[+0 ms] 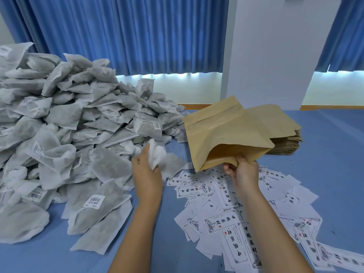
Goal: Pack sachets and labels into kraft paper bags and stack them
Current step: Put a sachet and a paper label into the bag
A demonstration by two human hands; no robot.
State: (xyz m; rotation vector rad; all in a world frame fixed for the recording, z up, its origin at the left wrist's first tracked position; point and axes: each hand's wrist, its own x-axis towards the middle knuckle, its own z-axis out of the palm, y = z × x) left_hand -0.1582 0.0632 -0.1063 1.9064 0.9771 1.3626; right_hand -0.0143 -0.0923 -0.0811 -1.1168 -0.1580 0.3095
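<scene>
On your far left, a big heap of grey-white mesh sachets [59, 134] covers the blue surface [334, 154], several of them carrying small barcode stickers. Just right of the heap's foot, your left hand [145, 174] is raised above the surface, its fingers curled round the bunched white top of one grey mesh sachet [171, 165], whose fuller body hangs out to the right of your knuckles (its far edge sits close to the labels; whether it touches them I cannot tell).

Next comes the open brown kraft paper bag [222, 131], held off the surface and tilted, with its mouth gaping toward you and its closed end pointing up and away. Your right hand [244, 172] has it by the lower lip of that mouth, thumb and fingers pinching the paper. The sachet is just beside the bag, outside it.

Below and around your right forearm, white paper labels with black printed characters [236, 223] lie scattered and overlapping. Behind the held bag, to the right, a flat stack of brown kraft paper bags [285, 142] rests on the surface.
</scene>
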